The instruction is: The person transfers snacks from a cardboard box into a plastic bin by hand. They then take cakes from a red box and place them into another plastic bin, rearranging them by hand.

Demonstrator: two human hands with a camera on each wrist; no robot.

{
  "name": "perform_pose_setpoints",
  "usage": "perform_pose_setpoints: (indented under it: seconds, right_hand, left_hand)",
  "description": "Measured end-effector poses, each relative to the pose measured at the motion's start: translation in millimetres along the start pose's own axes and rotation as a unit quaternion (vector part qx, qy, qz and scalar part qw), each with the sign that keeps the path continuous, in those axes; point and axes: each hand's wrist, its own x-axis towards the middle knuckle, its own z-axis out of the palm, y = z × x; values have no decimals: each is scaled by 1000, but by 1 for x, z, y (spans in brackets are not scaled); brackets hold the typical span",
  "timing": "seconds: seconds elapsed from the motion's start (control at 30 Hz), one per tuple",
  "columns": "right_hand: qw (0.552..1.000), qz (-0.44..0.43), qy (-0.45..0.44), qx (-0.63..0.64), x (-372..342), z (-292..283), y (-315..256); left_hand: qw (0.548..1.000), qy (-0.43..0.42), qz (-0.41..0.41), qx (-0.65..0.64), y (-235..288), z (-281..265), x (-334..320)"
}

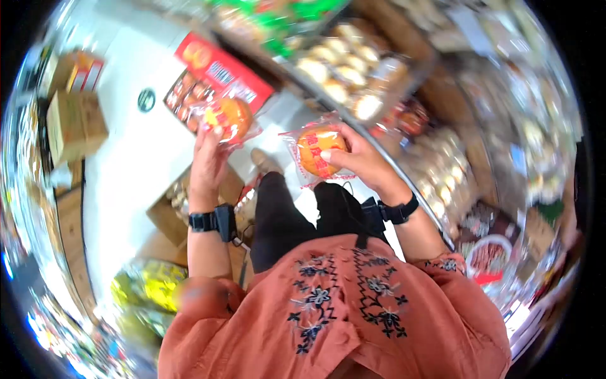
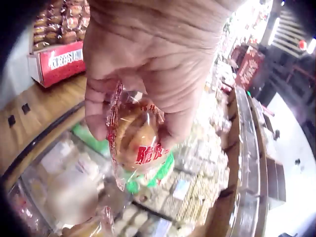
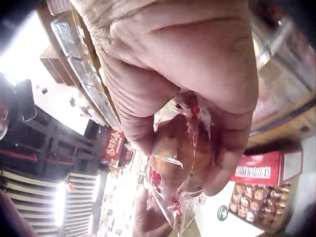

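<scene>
In the head view the left hand (image 1: 209, 165) pinches a wrapped round pastry (image 1: 231, 120), clear film with red print, at its lower left edge. To its right, the right hand (image 1: 366, 161) grips a second wrapped pastry (image 1: 314, 151), thumb across the front and fingers behind. The two packets are apart. The left wrist view shows the left hand (image 2: 148, 64) with fingers and thumb around the packet (image 2: 138, 138). In the right wrist view the right hand (image 3: 187, 64) holds its packet (image 3: 173, 158) between thumb and fingers.
A red open box (image 1: 224, 72) of wrapped pastries lies beyond the left hand. Display bins with packaged baked goods (image 1: 341, 69) run along the right. Cardboard boxes (image 1: 79, 126) stand at the left, and yellow packages (image 1: 161, 284) lie lower left.
</scene>
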Motion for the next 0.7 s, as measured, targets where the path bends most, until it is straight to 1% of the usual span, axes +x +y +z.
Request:
perform_pose_setpoints:
  seconds: [0.03,0.07,0.13,0.17,0.23,0.3,0.33,0.4,0.43,0.47,0.5,0.6,0.67,0.7]
  right_hand:
    - [999,-29,26,19,-21,-14,-9]
    - [996,-58,48,39,-43,-30,-15]
    - [987,-82,133,44,-88,-64,-13]
    - [980,-93,168,47,-106,-81,-11]
    - [953,-121,255,111,-140,-106,-1]
    - [917,-145,330,172,-169,-124,14]
    - [899,-169,351,198,-182,-132,22]
    - [859,-217,394,245,-203,-146,34]
    - [852,-206,406,260,-217,-150,34]
    - [840,-214,417,274,-226,-152,39]
    - [828,-222,428,287,-234,-157,46]
    - [803,-223,454,314,-257,-156,56]
    - [791,-218,470,326,-267,-153,65]
    - [788,-220,474,327,-272,-150,69]
  left_hand:
    - [999,15,-28,17,10,34,-6]
    - [998,-14,-37,51,11,56,-5]
    - [978,-58,-39,197,16,105,-7]
    - [972,-101,-5,212,12,131,-6]
    - [953,-176,49,241,-1,184,4]
    - [910,-239,33,337,-9,230,14]
    - [883,-269,24,383,-16,251,21]
    - [813,-321,68,481,-42,294,35]
    - [774,-343,91,524,-63,315,39]
    - [743,-375,127,539,-82,329,46]
    - [710,-406,164,551,-106,342,54]
    - [589,-483,210,612,-177,365,72]
    - [501,-500,213,673,-222,373,80]
    - [455,-508,216,699,-234,380,76]
